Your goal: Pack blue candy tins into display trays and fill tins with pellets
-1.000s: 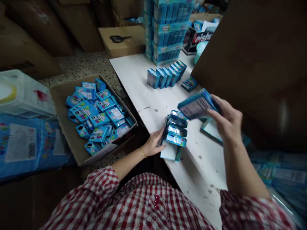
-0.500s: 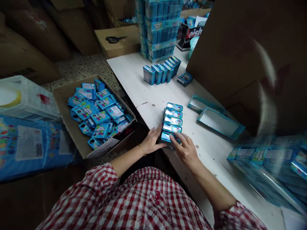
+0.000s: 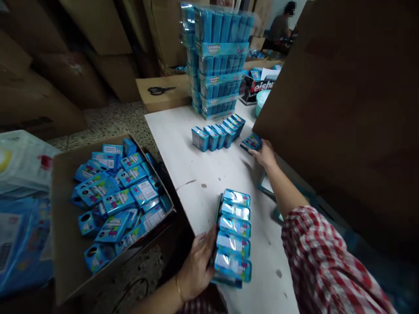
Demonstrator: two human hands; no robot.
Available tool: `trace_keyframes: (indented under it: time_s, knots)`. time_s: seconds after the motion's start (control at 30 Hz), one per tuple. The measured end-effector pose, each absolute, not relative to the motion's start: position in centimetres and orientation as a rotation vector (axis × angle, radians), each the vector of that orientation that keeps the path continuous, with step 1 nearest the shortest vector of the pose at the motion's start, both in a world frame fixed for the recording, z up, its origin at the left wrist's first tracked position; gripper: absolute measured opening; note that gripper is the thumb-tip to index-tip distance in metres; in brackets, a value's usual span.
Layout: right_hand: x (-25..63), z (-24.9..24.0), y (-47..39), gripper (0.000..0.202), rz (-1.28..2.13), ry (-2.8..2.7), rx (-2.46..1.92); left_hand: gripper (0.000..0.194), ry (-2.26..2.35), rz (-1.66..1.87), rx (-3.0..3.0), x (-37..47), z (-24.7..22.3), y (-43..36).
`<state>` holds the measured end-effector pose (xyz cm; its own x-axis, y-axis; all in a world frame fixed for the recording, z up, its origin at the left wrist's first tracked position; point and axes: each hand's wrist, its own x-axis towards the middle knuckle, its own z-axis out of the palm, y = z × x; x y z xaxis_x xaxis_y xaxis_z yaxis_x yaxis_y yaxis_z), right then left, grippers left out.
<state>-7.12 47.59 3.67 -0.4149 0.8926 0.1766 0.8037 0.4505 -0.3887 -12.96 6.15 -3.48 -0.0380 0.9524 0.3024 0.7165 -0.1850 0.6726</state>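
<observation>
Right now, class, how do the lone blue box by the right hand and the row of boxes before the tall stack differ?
The lone box lies broad face up; the row of boxes stands upright. The right hand is at the lone box; neither hand touches the row of boxes. Both are blue and printed.

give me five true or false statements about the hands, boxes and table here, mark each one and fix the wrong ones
1. The open carton holds loose blue boxes. True.
2. Both hands are inside the carton. False: the left hand touches the nearer row of boxes, the right hand a lone box.
3. The scissors lie on a cardboard box. True.
4. The nearer row shows just two boxes. False: it shows five.
5. A tall stack of packs stands on the white table. True.
</observation>
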Motion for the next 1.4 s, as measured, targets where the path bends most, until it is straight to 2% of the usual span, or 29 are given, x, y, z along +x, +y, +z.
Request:
trace_keyframes:
  time_s: [0.1, 0.17, 0.2, 0.37, 0.47, 0.53, 0.73, 0.8, 0.93, 1.07, 1.2, 1.27, 1.4]
  knots:
    - [-9.9, 1.8, 52.0, 0.102, 0.360, -2.428, -1.581, 0.066, 1.792, 1.101, 1.960, -12.9, -4.5, 6.1]
    - [-10.4, 1.0, 53.5, 0.105, 0.405, -2.446, -1.622, 0.065, 1.793, 1.144, 1.981, -12.9, -5.0, 6.1]
    - [-10.3, 0.9, 53.9, 0.100, 0.430, -2.438, -1.615, 0.064, 1.790, 1.147, 1.980, -12.9, -5.1, 6.1]
    - [-5.1, 2.5, 51.7, 0.049, 0.499, -2.325, -1.471, 0.064, 1.795, 1.057, 1.884, -13.0, -4.4, 6.3]
    - [-1.2, 3.8, 46.8, 0.038, 0.449, -2.428, -1.395, 0.067, 1.779, 1.074, 1.869, -12.9, -3.9, 6.4]
    - [-0.5, 3.8, 42.7, 0.043, 0.373, -2.546, -1.291, 0.070, 1.768, 1.095, 1.853, -12.8, -3.8, 6.4]
    - [-6.6, 2.2, 36.3, 0.089, 0.414, -2.749, -1.272, 0.074, 1.762, 1.076, 1.781, -12.6, -3.4, 6.5]
    - [-8.8, 2.2, 37.0, 0.094, 0.492, -2.847, -1.229, 0.074, 1.753, 1.091, 1.761, -12.6, -3.2, 6.5]
    - [-11.2, 3.0, 39.6, 0.093, 0.583, -2.997, -1.174, 0.077, 1.736, 1.087, 1.730, -12.6, -3.1, 6.5]
    - [-10.8, 4.0, 40.6, 0.079, 0.537, -2.994, -1.245, 0.077, 1.732, 1.066, 1.727, -12.7, -3.4, 6.4]
    - [-7.4, 4.6, 39.4, 0.051, 0.464, -2.803, -1.069, 0.075, 1.742, 1.080, 1.728, -12.7, -3.7, 6.4]
    - [-5.4, 4.6, 38.5, 0.040, 0.560, -2.706, -1.052, 0.073, 1.758, 1.093, 1.730, -12.6, -3.7, 6.4]
    - [-1.7, 5.5, 36.0, 0.040, 0.705, -2.387, -1.099, 0.070, 1.783, 1.154, 1.757, -12.5, -3.9, 6.5]
